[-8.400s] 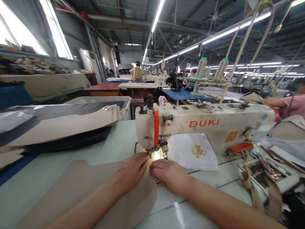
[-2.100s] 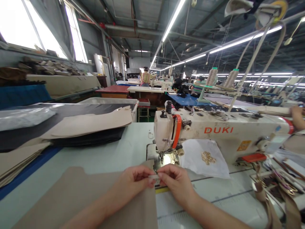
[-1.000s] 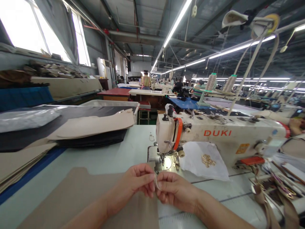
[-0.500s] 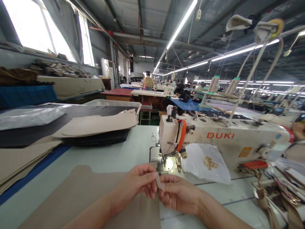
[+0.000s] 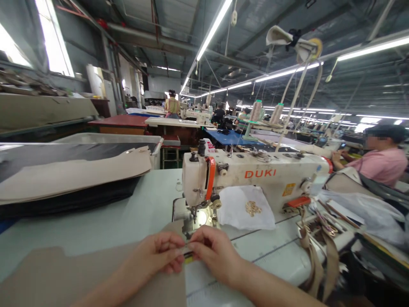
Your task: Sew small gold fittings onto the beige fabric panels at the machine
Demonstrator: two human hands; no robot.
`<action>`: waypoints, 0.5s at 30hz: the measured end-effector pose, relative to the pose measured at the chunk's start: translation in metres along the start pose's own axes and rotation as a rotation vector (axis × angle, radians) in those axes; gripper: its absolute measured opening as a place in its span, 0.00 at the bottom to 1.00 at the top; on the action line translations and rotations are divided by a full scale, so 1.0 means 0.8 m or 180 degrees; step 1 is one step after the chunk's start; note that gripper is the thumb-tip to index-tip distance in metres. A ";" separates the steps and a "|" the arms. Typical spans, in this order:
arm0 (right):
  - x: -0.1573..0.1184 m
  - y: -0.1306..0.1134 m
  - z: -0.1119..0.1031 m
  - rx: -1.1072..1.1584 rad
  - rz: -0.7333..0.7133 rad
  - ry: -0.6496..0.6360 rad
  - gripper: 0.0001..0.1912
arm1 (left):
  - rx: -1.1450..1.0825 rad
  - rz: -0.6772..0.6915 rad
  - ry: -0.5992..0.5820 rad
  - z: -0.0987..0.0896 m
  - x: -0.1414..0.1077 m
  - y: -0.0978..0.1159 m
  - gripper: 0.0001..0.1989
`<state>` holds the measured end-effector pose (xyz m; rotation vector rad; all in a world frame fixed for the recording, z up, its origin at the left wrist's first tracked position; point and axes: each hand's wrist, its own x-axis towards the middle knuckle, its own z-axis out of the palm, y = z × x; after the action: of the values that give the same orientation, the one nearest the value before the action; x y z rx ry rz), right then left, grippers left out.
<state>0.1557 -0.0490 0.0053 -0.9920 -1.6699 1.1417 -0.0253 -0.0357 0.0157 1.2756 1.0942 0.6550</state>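
In front of the sewing machine (image 5: 243, 175), my left hand (image 5: 159, 253) and my right hand (image 5: 214, 251) meet, both with pinched fingers. Between their fingertips is a small light strip (image 5: 184, 250), mostly covered by the fingers. Beneath my left hand and forearm lies a large flat taupe panel (image 5: 96, 264), its upper corner reaching toward the needle plate (image 5: 202, 217). The machine's lamp lights that plate just beyond my fingers. A bit of yellow (image 5: 189, 259) shows below the strip; I cannot tell what it is.
Small gold-coloured metal pieces (image 5: 253, 208) lie on a white cloth (image 5: 228, 209) under the machine arm. Beige cut panels (image 5: 79, 172) are stacked at the left. Straps (image 5: 329, 260) hang from a tray at the right. A co-worker in pink (image 5: 373, 164) sits beyond, with thread cones (image 5: 255, 111) behind the machine.
The view has turned right, bringing the co-worker in pink into sight. My right hand has moved up level with my left, and the strip between them has gone from upright to nearly level.
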 end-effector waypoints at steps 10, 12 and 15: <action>-0.002 -0.003 -0.176 -0.3748 0.0017 0.0418 0.10 | 0.0191 0.0101 0.0145 -0.003 0.009 -0.008 0.20; 0.001 0.002 -0.191 -0.3964 0.0178 0.0251 0.08 | 0.0196 0.0134 0.0179 -0.004 0.011 -0.009 0.21; 0.005 0.007 -0.188 -0.4170 0.0226 -0.0001 0.08 | 0.0206 0.0204 0.0173 -0.005 0.011 -0.008 0.21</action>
<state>0.2966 -0.0033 0.0330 -1.7876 -2.3761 -0.0917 -0.0267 -0.0280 0.0074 1.3598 1.1306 0.7108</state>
